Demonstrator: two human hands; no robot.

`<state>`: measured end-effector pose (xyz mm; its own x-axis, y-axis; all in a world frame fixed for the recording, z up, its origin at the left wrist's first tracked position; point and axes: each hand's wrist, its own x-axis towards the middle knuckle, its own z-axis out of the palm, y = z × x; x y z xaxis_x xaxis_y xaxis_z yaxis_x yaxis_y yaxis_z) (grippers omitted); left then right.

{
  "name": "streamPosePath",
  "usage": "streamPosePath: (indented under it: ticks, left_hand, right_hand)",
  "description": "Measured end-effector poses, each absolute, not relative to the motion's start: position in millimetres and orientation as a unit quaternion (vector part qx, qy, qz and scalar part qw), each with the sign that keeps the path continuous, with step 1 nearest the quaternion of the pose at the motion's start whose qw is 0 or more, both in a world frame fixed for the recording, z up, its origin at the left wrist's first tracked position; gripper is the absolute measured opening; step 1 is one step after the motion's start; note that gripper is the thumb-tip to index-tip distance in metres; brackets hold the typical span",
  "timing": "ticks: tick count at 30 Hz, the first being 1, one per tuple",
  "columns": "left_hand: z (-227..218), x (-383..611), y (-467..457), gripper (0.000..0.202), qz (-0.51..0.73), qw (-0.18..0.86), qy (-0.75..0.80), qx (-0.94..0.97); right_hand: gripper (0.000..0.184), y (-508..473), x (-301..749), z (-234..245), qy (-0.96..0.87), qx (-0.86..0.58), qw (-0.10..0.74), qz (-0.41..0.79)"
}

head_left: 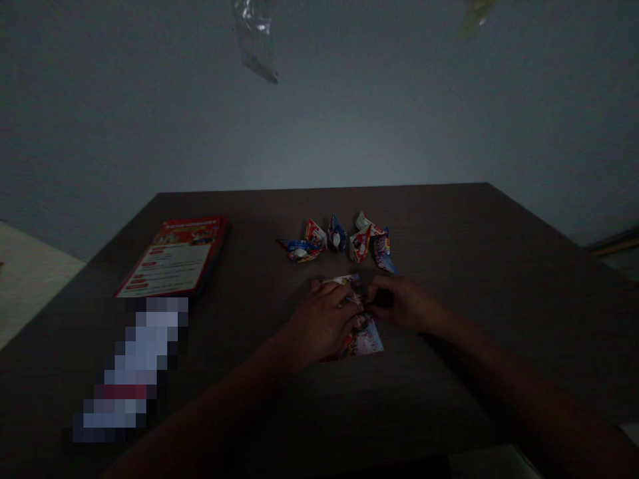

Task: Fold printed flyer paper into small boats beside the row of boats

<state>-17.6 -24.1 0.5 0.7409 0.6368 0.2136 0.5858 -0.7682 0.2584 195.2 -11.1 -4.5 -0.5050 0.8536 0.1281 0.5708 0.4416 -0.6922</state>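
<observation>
Near the middle of the desk (499, 279), a little toward its front edge, your fingers (339, 296) meet over a colourful printed sheet (368, 340). Your left hand (322, 322) lies on top of the sheet with its fingers spread loosely and pressing down, not clasped round anything. Your right hand (399, 303) comes in from the right, fingertips bent toward the sheet's upper part and close to the left hand's fingertips. The light is too dim to tell whether they pinch the paper or only touch it.

Just beyond your hands, toward the far edge, a short row of small folded paper pieces (339, 241) in the same print sits on the desk. Well to the left, near the left edge, lies a red booklet (174, 256). Nearer the front left corner is a blurred-out item (132, 366).
</observation>
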Motion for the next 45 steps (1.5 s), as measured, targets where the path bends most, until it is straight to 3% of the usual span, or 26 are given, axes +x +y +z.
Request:
streamPosePath:
  ticks: [13, 20, 35, 45]
  left_hand:
    - [-0.8, -19.2, -24.8, 0.027, 0.147, 0.092, 0.336, 0.926]
    - [-3.0, -18.5, -23.9, 0.025, 0.139, 0.09, 0.34, 0.926]
    - [1.6, -17.6, -26.6, 0.027, 0.122, 0.087, 0.342, 0.928]
    - [5.5, -17.4, -28.4, 0.026, 0.123, 0.104, 0.352, 0.922]
  right_hand:
    - [0.032, -12.4, 200.4, -0.2, -0.81, -0.439, 0.234, 0.31]
    - [0.013, -10.7, 195.5, -9.7, -0.777, -0.421, 0.273, 0.38]
    - [0.011, 8.1, 181.6, -17.6, -0.73, -0.525, 0.333, 0.286]
    - [0.016, 14.2, 181.5, -21.0, -0.74, -0.511, 0.347, 0.266]
